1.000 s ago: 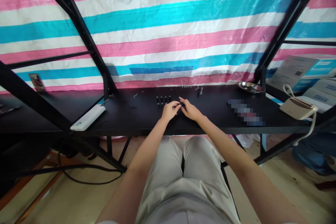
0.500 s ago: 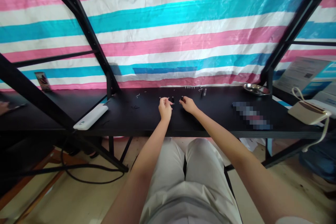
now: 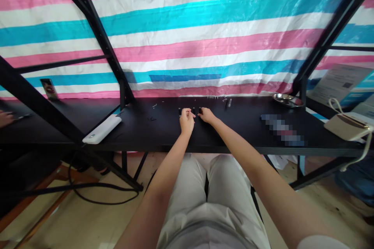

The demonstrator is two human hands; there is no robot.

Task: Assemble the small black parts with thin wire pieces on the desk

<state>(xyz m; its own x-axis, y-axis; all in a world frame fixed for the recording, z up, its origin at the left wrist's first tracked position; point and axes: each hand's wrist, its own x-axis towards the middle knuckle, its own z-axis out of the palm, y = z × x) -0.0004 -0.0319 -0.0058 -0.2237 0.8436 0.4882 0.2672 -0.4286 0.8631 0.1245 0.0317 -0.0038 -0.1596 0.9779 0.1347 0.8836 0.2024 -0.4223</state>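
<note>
Reaching with both arms [image 3: 168, 167] nearly straight over the worktop [image 3: 146, 132]. Got the left hand [image 3: 187, 121] bunched over the row of black cylinders [image 3: 194, 110], can't tell if pinching anything. Pinching another black cylinder [image 3: 200, 110] in the right hand [image 3: 208, 116], closer to the row than half a second ago. Running lengthwise parallel to the next one; standing or lying, can't say.

Arms [image 3: 170, 165] outstretched, hands [image 3: 186, 121] close together

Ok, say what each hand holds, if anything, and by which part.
The right hand touches the side of a small black piece, upper end showing; whether it grips cannot be told, nor whether the left hand holds anything.
</note>
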